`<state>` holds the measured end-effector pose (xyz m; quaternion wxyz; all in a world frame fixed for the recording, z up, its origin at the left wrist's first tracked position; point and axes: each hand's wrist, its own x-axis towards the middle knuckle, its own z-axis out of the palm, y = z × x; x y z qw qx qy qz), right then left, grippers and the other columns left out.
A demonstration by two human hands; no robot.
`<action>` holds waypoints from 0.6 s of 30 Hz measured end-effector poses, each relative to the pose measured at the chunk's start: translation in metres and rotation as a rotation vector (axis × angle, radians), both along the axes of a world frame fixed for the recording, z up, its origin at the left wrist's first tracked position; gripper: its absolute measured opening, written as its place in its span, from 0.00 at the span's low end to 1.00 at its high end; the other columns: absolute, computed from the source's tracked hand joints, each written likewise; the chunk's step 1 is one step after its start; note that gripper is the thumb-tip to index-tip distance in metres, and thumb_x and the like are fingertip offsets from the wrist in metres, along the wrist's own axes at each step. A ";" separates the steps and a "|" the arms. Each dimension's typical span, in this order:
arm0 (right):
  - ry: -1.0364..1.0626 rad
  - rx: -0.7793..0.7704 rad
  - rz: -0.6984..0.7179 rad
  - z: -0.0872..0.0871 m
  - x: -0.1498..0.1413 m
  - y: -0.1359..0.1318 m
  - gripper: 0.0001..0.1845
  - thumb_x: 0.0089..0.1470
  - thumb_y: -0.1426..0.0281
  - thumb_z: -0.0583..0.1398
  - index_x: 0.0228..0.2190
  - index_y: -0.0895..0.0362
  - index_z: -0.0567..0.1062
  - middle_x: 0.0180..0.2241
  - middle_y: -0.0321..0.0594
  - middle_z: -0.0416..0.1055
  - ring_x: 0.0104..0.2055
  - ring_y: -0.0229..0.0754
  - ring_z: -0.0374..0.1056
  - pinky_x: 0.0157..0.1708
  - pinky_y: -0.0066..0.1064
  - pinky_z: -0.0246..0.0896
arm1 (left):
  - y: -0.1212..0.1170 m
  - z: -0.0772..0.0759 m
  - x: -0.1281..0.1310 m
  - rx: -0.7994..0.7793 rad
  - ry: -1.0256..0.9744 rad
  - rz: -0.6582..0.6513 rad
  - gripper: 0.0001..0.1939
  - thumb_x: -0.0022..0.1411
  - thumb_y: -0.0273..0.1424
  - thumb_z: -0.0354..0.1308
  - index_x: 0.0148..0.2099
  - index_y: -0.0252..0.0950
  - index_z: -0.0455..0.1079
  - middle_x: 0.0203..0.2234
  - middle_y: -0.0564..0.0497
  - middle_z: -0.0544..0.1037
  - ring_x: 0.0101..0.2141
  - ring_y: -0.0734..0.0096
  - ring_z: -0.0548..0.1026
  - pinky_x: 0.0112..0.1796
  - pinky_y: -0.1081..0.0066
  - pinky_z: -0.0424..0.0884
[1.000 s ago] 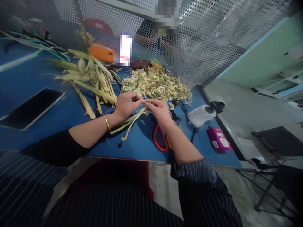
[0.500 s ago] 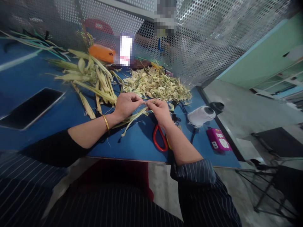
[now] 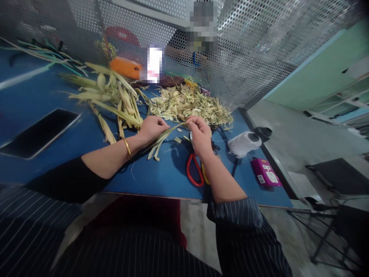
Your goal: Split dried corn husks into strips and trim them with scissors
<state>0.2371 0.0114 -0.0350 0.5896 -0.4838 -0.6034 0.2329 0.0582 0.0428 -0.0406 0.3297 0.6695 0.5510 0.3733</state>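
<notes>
Both hands are working close above the blue tabletop (image 3: 161,179): the right hand (image 3: 200,136) is pinching one end of the pale green husk strips (image 3: 165,135) between thumb and fingertips, while the left hand (image 3: 154,129) is curling, fingers closed, over their other stretch. Whether it is truly gripping them, the view from above is not quite showing. The strips are sloping down from the right fingertips, passing beside the left hand and ending loose on the table in front of the person.

Judging by what is lying about, the work is looking partway along: these strips are already narrow and gathered, yet their tails are hanging free, and a bundle of husks (image 3: 115,96) is waiting, long and whole, beyond the left hand.

Past the strips, a heap of shreds (image 3: 190,104) is spreading, dry, crinkled and straw-coloured. A red loop handle (image 3: 193,171), smooth and rounded, is lying just beside the right wrist. Farther right, a fuzzy white spool of thread (image 3: 242,144) is resting near a glossy, boxy purple packet (image 3: 265,172). Behind everything, a perforated partition (image 3: 245,50) is standing, its metal dotted with round holes.
</notes>
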 end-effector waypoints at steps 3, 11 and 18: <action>-0.236 0.138 -0.068 0.005 0.001 -0.006 0.07 0.54 0.72 0.55 0.24 0.55 0.69 0.34 0.40 0.70 0.42 0.41 0.66 0.46 0.36 0.60 | -0.002 0.000 0.001 -0.012 -0.001 -0.045 0.10 0.50 0.32 0.60 0.21 0.34 0.71 0.18 0.51 0.74 0.23 0.71 0.69 0.26 0.72 0.60; -0.533 0.222 -0.093 0.015 0.002 -0.019 0.05 0.54 0.73 0.55 0.26 0.55 0.68 0.35 0.40 0.70 0.32 0.38 0.64 0.34 0.33 0.60 | -0.001 0.005 0.002 0.043 0.006 -0.025 0.09 0.52 0.32 0.57 0.22 0.35 0.68 0.20 0.51 0.72 0.25 0.70 0.68 0.28 0.71 0.59; 0.115 -0.171 0.301 0.010 -0.002 -0.014 0.06 0.55 0.68 0.57 0.28 0.55 0.68 0.37 0.36 0.75 0.20 0.30 0.64 0.23 0.27 0.58 | -0.006 0.007 0.003 0.079 0.010 -0.047 0.11 0.53 0.32 0.58 0.20 0.35 0.68 0.17 0.53 0.70 0.24 0.70 0.67 0.29 0.69 0.57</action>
